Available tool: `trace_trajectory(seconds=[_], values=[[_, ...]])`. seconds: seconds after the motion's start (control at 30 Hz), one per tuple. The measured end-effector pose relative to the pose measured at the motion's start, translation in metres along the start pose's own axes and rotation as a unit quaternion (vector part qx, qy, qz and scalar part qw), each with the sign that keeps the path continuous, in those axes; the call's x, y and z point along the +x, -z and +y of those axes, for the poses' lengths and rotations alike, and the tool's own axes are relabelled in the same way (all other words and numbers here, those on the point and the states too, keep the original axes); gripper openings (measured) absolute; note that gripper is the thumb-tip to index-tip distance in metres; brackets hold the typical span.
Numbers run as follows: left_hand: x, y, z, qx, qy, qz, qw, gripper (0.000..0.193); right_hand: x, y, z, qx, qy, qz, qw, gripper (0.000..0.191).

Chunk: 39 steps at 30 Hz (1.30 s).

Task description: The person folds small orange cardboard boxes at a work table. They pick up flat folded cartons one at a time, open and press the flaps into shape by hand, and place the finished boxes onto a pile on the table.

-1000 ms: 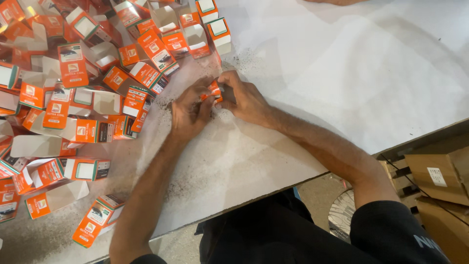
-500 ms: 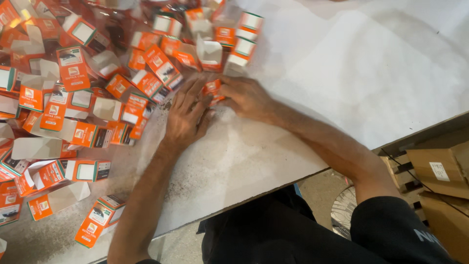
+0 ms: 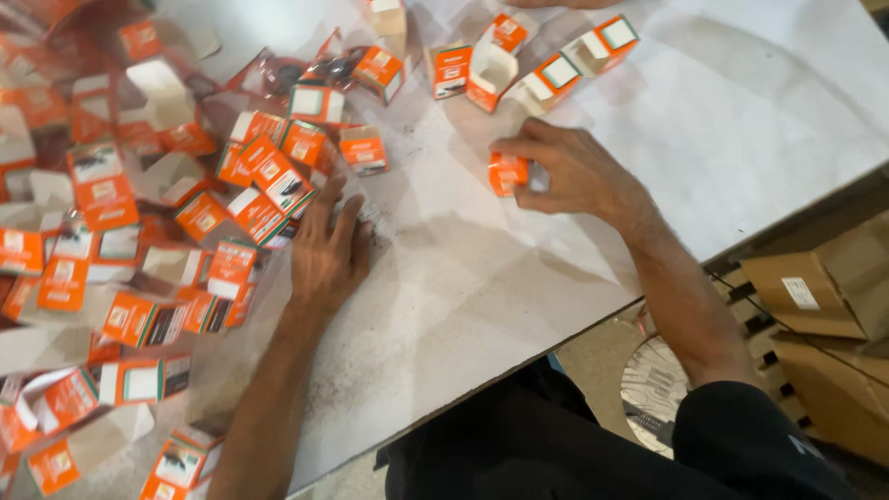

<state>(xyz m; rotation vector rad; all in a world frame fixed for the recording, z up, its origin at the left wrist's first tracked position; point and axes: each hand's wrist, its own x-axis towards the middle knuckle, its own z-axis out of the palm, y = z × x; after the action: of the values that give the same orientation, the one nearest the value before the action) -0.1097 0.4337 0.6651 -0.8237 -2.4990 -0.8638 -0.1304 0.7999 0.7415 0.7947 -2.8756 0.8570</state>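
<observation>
The right hand (image 3: 579, 171) grips a small orange box (image 3: 507, 174) on the white table (image 3: 759, 130); the left hand (image 3: 326, 255) lies flat and unclenched beside the box pile (image 3: 139, 241); several boxes gape open, contents unseen.

This looks like a small packing workshop or stockroom rather than a home. A broad white worktable (image 3: 741, 120), scuffed and dusted with dark grit, is heaped with dozens of identical small orange-and-white cartons (image 3: 269, 185) (many lying open and empty, their flaps up). Beside the table's edge sit plain brown cardboard shipping boxes (image 3: 815, 296) with white labels, stacked low near the floor, next to slatted wood that may be a pallet.
</observation>
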Motion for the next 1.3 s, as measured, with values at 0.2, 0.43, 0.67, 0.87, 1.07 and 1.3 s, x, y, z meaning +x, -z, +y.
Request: trace_trajectory(seconds=[0.2, 0.43, 0.67, 0.87, 1.07, 1.3], values=[[0.006, 0.000, -0.004, 0.015, -0.005, -0.016, 1.000, 0.037, -0.049, 0.051, 0.054, -0.233, -0.201, 0.066, 0.949, 0.049], [0.031, 0.002, 0.046, 0.029, -0.196, 0.004, 0.980, 0.035, -0.002, 0.060, 0.122, -0.467, 0.055, 0.118, 0.875, 0.075], [0.111, -0.054, 0.036, 0.084, -0.085, 0.006, 0.993, 0.058, 0.006, 0.086, 0.115, -0.524, -0.119, 0.161, 0.828, 0.050], [0.215, -0.060, -0.025, 0.168, 0.062, 0.074, 0.981, 0.061, -0.012, 0.037, 0.022, 0.028, -0.075, 0.211, 0.974, 0.049], [0.227, -0.046, -0.061, 0.175, 0.166, -0.085, 0.967, 0.028, -0.003, -0.045, -0.036, 0.233, -0.038, 0.065, 0.970, 0.059], [0.216, -0.003, -0.030, 0.021, 0.066, 0.128, 0.989, 0.045, 0.004, -0.078, -0.032, 0.249, -0.023, 0.039, 0.967, 0.060]])
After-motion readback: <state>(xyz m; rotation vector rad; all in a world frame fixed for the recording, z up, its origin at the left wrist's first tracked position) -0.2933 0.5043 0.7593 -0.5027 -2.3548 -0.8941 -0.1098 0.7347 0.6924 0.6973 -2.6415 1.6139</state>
